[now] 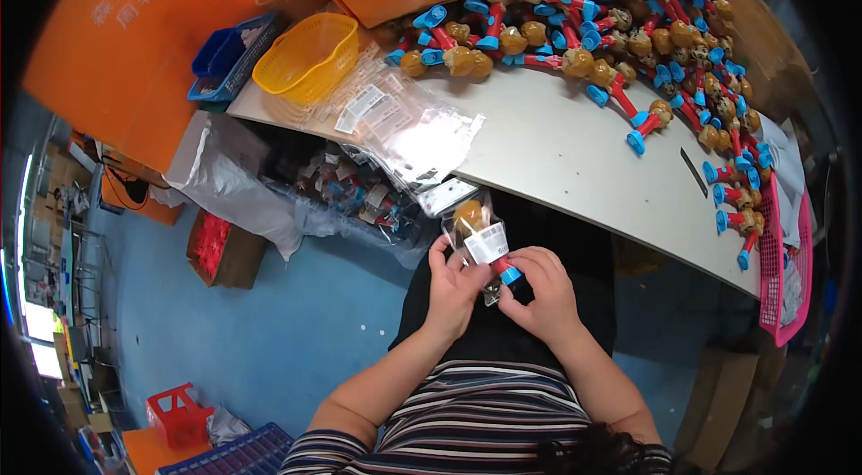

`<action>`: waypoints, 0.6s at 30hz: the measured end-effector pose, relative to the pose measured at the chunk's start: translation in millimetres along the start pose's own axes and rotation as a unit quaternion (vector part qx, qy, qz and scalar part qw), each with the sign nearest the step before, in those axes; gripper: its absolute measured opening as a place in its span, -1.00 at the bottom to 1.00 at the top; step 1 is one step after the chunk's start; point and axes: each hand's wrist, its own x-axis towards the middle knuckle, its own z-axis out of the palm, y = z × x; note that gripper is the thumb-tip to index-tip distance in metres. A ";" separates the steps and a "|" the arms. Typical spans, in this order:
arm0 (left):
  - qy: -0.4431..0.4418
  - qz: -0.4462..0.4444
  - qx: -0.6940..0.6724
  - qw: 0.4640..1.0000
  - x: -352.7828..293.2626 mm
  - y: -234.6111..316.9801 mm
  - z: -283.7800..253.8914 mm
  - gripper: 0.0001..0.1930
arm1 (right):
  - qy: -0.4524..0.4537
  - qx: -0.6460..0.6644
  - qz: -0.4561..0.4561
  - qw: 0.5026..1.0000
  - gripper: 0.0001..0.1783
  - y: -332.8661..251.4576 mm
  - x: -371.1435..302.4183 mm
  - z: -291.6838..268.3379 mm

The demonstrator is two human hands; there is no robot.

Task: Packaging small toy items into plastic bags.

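Bright light, white glare on plastic bags (429,141), shadow beneath the table (561,156), dark fisheye rim.

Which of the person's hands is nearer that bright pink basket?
The right hand. It is at the bagged toy, well left of the pink basket; the left hand is farther left still, on the toy's other side.

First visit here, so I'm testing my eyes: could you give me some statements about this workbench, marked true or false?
The person's left hand and right hand both touch a clear plastic bag. True.
Inside is a brown-headed, red-and-blue figurine. True.
A yellow plastic basket stands at the table's right end. False: the yellow basket is toward the left.
The heaped figurines lie on the floor. False: the heaped figurines lie on the pale tabletop.
A pink plastic basket is at the right. True.
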 end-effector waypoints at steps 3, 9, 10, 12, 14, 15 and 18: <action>0.054 -0.013 -0.075 0.996 19.3 17.9 -0.5 -0.57 | -0.013 0.048 -0.056 0.997 -0.58 2.3 -2.8 -6.8; -0.038 -0.024 -0.082 0.996 33.6 25.8 0.1 -0.59 | -0.029 0.158 0.018 0.987 -0.67 9.8 -15.9 -9.1; -0.072 -0.022 -0.111 0.991 33.3 26.4 0.6 -0.58 | -0.039 0.207 0.070 0.975 -0.71 12.0 -17.8 -9.0; -0.096 -0.016 -0.148 0.984 36.0 23.5 0.1 -0.57 | -0.038 0.216 0.071 0.973 -0.59 16.9 -23.2 -3.2; -0.079 -0.019 -0.214 0.973 38.0 22.8 7.8 -0.48 | 0.083 0.354 0.227 0.903 -0.39 11.6 -24.2 2.5; -0.050 -0.019 -0.213 0.976 38.4 22.4 12.3 -0.48 | 0.074 0.442 0.280 0.849 -0.27 17.5 -26.8 1.7; -0.010 -0.025 -0.231 0.973 43.6 19.1 16.1 -0.49 | 0.045 0.482 0.305 0.820 -0.36 3.0 -22.8 -7.5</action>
